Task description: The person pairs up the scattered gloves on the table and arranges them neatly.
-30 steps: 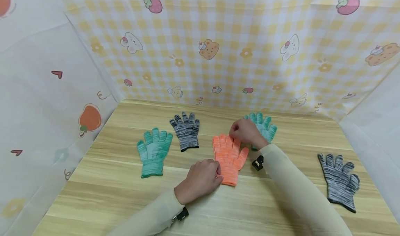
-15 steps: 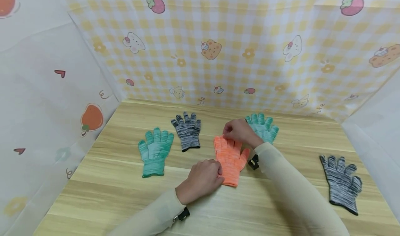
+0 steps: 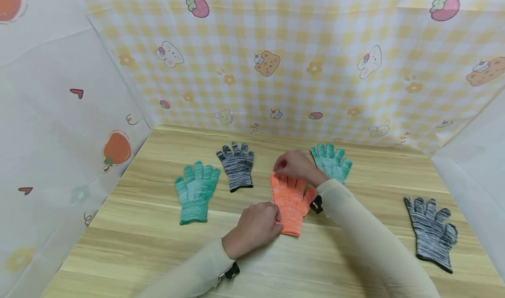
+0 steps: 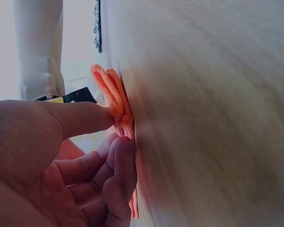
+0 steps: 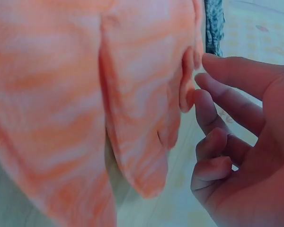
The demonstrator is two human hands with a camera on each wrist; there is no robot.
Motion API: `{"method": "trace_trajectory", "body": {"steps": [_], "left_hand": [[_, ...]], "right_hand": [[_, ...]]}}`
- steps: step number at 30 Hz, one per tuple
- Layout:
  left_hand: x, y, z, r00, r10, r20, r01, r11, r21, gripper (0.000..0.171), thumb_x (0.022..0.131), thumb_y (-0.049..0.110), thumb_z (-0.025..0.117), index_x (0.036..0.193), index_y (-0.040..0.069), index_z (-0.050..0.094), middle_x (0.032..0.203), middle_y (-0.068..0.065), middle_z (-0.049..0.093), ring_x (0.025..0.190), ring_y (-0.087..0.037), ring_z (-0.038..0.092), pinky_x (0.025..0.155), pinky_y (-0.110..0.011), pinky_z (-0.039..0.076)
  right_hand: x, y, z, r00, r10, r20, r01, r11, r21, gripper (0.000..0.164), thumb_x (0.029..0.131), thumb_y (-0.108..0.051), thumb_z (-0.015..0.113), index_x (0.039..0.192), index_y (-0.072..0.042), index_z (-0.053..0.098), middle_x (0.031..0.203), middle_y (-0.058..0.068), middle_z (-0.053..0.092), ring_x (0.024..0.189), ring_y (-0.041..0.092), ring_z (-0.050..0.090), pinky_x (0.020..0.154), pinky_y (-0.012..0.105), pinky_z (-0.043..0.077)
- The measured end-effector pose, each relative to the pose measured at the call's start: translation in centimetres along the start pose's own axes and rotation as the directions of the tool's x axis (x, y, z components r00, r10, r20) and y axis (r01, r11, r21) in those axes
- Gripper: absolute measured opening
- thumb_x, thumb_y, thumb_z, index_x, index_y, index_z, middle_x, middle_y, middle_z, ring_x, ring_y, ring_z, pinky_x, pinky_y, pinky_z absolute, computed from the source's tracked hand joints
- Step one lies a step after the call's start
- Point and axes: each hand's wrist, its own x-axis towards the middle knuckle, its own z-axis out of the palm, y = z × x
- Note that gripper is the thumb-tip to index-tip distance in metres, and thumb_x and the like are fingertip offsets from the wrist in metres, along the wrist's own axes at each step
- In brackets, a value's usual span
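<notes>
An orange knit glove (image 3: 289, 206) lies on the table, fingers pointing away; a second edge shows along its left side. In the left wrist view its cuff (image 4: 114, 94) shows two folded layers. My left hand (image 3: 254, 228) pinches that cuff at its left edge between thumb and fingers. Over the glove's fingertips is my right hand (image 3: 296, 164), with bent fingers. In the right wrist view, the thumb and index tips are right beside an orange glove fingertip (image 5: 187, 94); whether they pinch it is unclear.
Green gloves lie at left (image 3: 195, 193) and behind the right hand (image 3: 333, 162), partly covered. Grey-black gloves lie at back left (image 3: 238, 166) and far right (image 3: 432, 234). A checked cloth (image 3: 236, 70) hangs behind the wooden table (image 3: 138, 228).
My right hand has moved left across the orange glove's fingertips, uncovering more of the green glove behind it. My left hand stays at the cuff. The head view has shifted slightly.
</notes>
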Motion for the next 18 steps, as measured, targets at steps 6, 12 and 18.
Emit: {"method": "trace_trajectory", "body": {"steps": [6,12,18], "left_hand": [[-0.1,0.7,-0.7,0.998,-0.039,0.039,0.039,0.999,0.002,0.021,0.094,0.02,0.084,0.082,0.019,0.067,0.075,0.01,0.056,0.062,-0.01,0.054,0.051,-0.03,0.044],[-0.1,0.5,-0.5,1.0,-0.014,0.011,0.014,1.0,-0.01,0.021,0.093,0.018,0.084,0.082,0.019,0.066,0.074,0.01,0.056,0.06,-0.01,0.053,0.049,-0.032,0.045],[0.1,0.1,0.1,1.0,-0.027,0.016,0.027,1.0,0.001,0.019,0.093,0.02,0.084,0.083,0.02,0.068,0.075,0.01,0.058,0.06,-0.01,0.055,0.049,-0.031,0.045]], "right_hand": [[0.7,-0.1,0.7,1.0,-0.023,0.004,0.024,0.999,-0.03,0.008,0.1,-0.013,0.081,0.093,-0.015,0.082,0.087,-0.004,0.074,0.078,0.016,0.064,0.08,0.04,0.058],[0.9,-0.6,0.9,1.0,-0.011,-0.001,0.011,1.0,-0.009,0.009,0.1,-0.013,0.081,0.092,-0.014,0.081,0.085,-0.003,0.072,0.078,0.018,0.062,0.079,0.039,0.055],[0.3,-0.7,0.5,1.0,0.009,-0.024,-0.008,1.0,0.018,0.004,0.1,-0.015,0.08,0.097,-0.015,0.08,0.089,-0.003,0.073,0.075,0.016,0.063,0.077,0.04,0.057]]}}
